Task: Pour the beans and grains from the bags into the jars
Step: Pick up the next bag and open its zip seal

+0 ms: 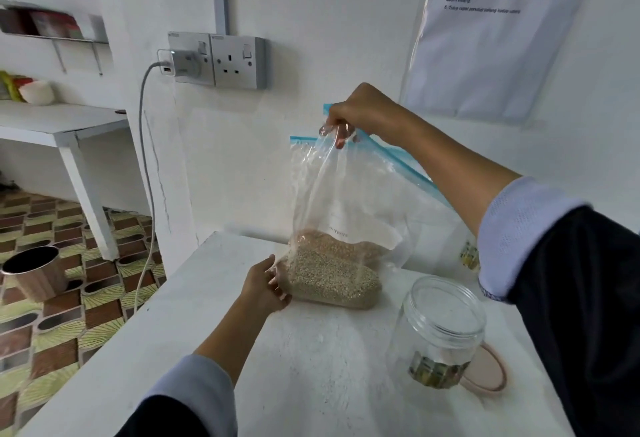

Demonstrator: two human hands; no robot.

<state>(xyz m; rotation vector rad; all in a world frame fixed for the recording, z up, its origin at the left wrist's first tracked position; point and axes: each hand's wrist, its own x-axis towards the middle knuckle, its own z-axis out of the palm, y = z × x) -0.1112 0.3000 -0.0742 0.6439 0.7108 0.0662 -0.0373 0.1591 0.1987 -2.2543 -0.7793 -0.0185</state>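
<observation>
A clear zip bag (341, 201) with a blue seal strip stands upright on the white counter (214, 332), its bottom filled with pale tan grains (332, 274). My right hand (360, 114) pinches the bag's top edge and holds it up. My left hand (266, 284) cups the bag's lower left corner against the grains. A clear, lidless plastic jar (440, 329) stands on the counter to the right of the bag, with a label low on its side; it looks empty. Its pinkish lid (488, 372) lies just behind it.
A second jar (467, 253) shows partly behind my right forearm. Wall sockets (239, 62) with a plugged charger and hanging cable (143, 173) sit on the wall to the left. A printed sheet (498, 28) hangs above. A bin (34, 272) stands on the patterned floor.
</observation>
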